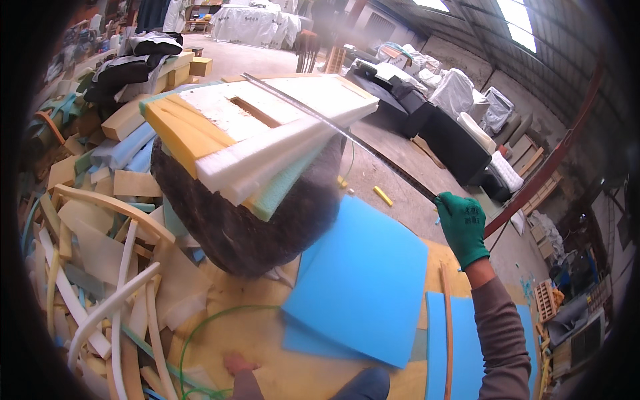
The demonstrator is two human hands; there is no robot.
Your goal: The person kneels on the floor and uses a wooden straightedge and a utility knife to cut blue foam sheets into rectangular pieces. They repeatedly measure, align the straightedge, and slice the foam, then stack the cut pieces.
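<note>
My right hand (462,223), in a green glove, is closed round the near end of a long, thin metal strip (347,135). The strip slants away to the upper left, its far part crossing over a stack of foam slabs (267,143). My bare left hand (239,363) rests low on the yellowish work surface (227,327), fingers stretched out and holding nothing. Between the hands lie overlapping blue foam sheets (360,280). A narrow wooden strip (447,330) lies on another blue sheet (467,353) below my right hand.
The foam stack sits on a dark wrapped bundle (247,213). Foam offcuts (127,267) are heaped at the left. A green cord (220,311) curves near my left hand. Black sofa pieces (453,143) and wrapped furniture stand farther back; a red pole (553,170) rises at the right.
</note>
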